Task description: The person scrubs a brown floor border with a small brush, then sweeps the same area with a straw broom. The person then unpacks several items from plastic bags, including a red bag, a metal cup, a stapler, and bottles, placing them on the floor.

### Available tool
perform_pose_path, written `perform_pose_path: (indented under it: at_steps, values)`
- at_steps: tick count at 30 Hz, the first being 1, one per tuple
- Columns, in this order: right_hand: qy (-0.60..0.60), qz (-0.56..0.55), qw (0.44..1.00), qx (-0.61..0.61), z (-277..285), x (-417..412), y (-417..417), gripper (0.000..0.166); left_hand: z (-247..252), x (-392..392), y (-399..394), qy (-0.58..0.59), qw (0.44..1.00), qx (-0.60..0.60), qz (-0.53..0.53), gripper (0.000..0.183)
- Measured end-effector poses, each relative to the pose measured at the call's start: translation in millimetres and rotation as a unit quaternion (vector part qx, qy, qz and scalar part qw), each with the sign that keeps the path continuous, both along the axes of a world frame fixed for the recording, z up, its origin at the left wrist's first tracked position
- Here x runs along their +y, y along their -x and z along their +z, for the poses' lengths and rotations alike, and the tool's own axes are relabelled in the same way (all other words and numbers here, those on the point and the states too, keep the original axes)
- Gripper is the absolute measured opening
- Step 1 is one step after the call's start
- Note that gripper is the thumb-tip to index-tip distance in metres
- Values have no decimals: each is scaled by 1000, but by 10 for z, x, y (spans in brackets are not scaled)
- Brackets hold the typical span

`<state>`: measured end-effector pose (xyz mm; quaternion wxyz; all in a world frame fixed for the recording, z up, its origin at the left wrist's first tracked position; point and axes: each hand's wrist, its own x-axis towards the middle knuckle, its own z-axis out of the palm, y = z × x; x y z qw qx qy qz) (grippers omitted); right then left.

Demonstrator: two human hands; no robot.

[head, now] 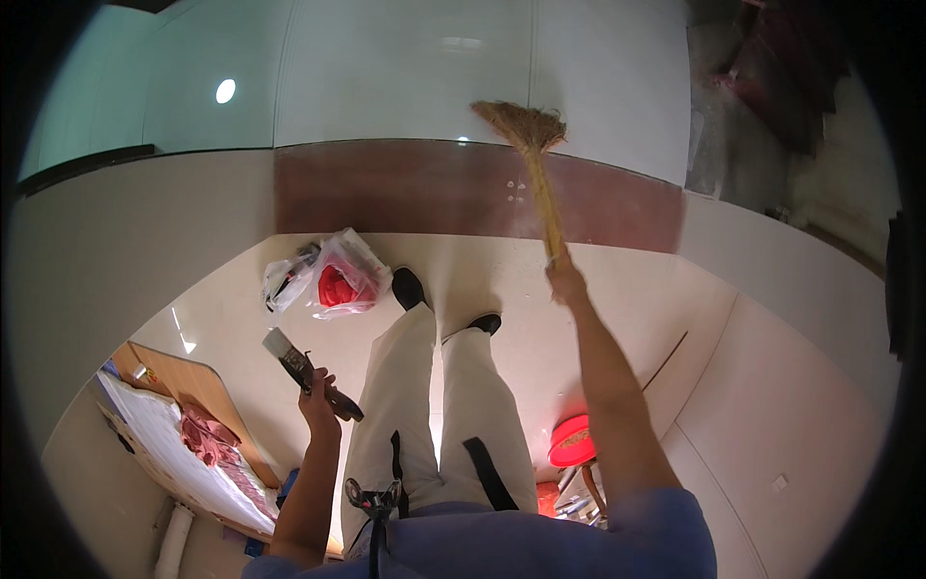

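My right hand (566,281) is closed round the lower end of the handle of a straw hand broom (542,188). The broom points away from me, its bristle head over the pale tiled floor just past a reddish-brown threshold strip (405,188). Off to the left, my left hand (318,402) grips the dark handle of a wide flat brush (293,358) with pale bristles, held up beside my left leg. Whether the broom's bristles touch the floor, I cannot tell.
Plastic bags (347,279), one with something red inside, lie by my left shoe. A bed (173,427) with crumpled cloth stands at lower left. A red basin (571,443) is at lower right. Walls flank the threshold; dark stairs (778,87) rise at upper right.
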<state>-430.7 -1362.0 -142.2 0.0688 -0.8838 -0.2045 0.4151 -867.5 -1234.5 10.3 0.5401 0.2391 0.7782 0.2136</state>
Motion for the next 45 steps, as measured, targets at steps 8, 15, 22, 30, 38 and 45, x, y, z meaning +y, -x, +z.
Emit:
perform_pose_path:
  at_steps: [8, 15, 22, 30, 38, 45]
  values:
    - [80, 168, 979, 85, 1099, -2207, 828, 63, 52, -394, -276, 43, 999, 0, -17, 33]
    - [-31, 211, 976, 54, 1047, -1291, 872, 62, 169, -642, -468, -5, 999, -37, -36, 29]
    - [-29, 252, 966, 46, 353, -168, 1080, 54, 327, -877, -417, -21, 998, 12, -54, 32]
    - [161, 255, 953, -10, 660, -2913, 251, 60, 320, -980, -649, -2, 993, -35, -113, 30]
    - [156, 115, 981, -20, 1744, -3953, 137, 54, 397, -1041, -1061, 12, 976, -41, -215, 28]
    - [-34, -39, 995, -85, 619, -2608, -167, 62, 373, -948, -1298, 29, 951, -18, -307, 30]
